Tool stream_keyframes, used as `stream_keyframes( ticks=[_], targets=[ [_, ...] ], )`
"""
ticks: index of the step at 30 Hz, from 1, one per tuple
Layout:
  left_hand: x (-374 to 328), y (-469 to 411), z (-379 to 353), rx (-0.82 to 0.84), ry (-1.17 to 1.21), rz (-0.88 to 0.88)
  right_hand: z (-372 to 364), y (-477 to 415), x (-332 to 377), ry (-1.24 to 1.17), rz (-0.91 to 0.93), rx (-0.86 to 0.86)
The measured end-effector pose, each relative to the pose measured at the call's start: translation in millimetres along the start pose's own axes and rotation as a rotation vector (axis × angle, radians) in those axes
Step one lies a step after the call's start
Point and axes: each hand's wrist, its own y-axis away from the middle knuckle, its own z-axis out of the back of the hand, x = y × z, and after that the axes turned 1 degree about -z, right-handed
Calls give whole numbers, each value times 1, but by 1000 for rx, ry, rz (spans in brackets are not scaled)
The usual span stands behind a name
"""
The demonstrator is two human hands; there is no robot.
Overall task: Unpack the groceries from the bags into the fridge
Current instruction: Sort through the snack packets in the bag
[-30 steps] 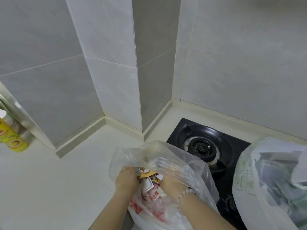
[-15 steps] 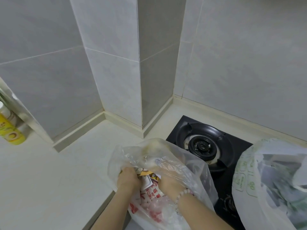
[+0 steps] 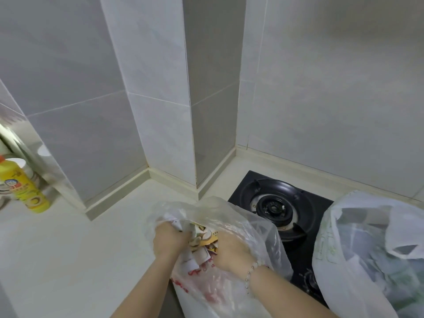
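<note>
I count 2 bags: clear bag (image 3: pixel 259 235) lower centre, white bag (image 3: pixel 339 260) lower right | 2 hands: left hand (image 3: pixel 168 239), right hand (image 3: pixel 231 253) | 1 packet (image 3: pixel 202 235) | 1 bottle (image 3: pixel 25 189), left edge | 1 burner (image 3: pixel 274 207), right of centre | 1 bracelet (image 3: pixel 251 271)

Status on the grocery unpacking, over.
Left hand grips clear bag; right hand inside, grip hidden. Packets not yet out. White bag beside, stove behind; nothing blocking.

A yellow-printed packet (image 3: pixel 203 235) is gripped by left hand (image 3: pixel 168 239) and right hand (image 3: pixel 231 253) inside a clear, red-printed plastic bag (image 3: pixel 252 228) beside a black gas hob (image 3: pixel 275 203).
</note>
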Motion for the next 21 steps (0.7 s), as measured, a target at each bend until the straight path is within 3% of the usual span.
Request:
stream_keyframes(
  ticks=[6,9,14,18,21],
  targets=[
    [-19,8,18,53,316,150,23,21,24,-146,176,124],
    [-27,21,21,117,495,184,32,26,42,-190,199,40],
    [-33,51,22,284,742,203,36,32,44,70,193,-67],
    [-22,55,33,569,633,222,48,34,23,106,145,-35],
    [-11,54,24,742,325,-2,64,32,3,160,131,-57]
  ],
)
